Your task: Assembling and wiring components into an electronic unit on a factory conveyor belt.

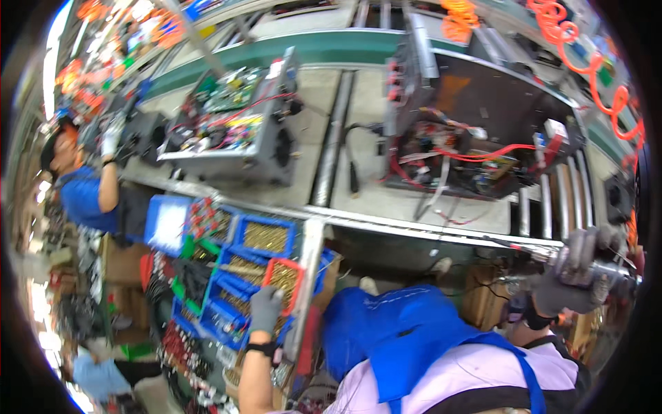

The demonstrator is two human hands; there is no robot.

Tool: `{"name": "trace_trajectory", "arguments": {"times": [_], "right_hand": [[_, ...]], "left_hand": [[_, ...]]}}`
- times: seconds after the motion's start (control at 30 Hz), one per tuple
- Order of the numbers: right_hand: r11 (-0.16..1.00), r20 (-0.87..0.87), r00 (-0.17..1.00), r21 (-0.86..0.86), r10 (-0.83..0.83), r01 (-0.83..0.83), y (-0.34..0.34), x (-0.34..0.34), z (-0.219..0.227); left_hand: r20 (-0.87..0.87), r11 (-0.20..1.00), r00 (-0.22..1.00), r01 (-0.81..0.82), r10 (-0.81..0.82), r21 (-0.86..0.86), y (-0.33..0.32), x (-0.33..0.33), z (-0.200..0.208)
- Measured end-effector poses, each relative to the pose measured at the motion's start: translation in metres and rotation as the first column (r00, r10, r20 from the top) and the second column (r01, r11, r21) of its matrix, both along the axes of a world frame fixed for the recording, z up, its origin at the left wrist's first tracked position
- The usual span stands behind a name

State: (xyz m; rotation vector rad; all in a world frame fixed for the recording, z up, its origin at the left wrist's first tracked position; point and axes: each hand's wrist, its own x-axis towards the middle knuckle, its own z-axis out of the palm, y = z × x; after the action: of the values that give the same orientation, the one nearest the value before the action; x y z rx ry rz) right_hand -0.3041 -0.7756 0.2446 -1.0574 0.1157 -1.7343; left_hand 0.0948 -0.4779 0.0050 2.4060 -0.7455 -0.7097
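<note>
My left hand (266, 309), in a grey glove, is at the near end of a red bin (297, 281) of small brass-coloured screws. Its fingers are curled in; anything between them is too small or hidden to make out. At the far right, my right hand (580, 276), also gloved, is wrapped round a silver power screwdriver (614, 271). The tool's thin shaft points left along the bench's front edge. Ahead of me stands an open dark metal housing (483, 90) with red wires (489, 150) and electronic parts inside.
Several blue bins (265, 237) of small fasteners surround the red one. A second open housing (227, 159) with a green circuit board (231, 90) stands back left. Metal rollers (576, 193) and a coiled orange hose (593, 65) are at right. A co-worker in blue (89, 200) works at far left.
</note>
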Motion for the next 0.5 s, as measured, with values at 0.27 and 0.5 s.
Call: {"name": "trace_trajectory", "arguments": {"times": [0.27, 0.5], "right_hand": [[0.993, -0.059, 0.992, 0.02, 0.113, -0.112, -0.013, 0.011, -0.003], [0.981, -0.106, 0.976, -0.004, 0.191, -0.192, -0.013, 0.019, -0.01]], "left_hand": [[-0.805, 0.794, 0.542, -0.587, 0.241, -0.158, -0.004, -0.003, -0.004], [-0.957, 0.766, 0.292, -0.615, 0.002, -0.186, -0.071, -0.038, 0.022]]}}
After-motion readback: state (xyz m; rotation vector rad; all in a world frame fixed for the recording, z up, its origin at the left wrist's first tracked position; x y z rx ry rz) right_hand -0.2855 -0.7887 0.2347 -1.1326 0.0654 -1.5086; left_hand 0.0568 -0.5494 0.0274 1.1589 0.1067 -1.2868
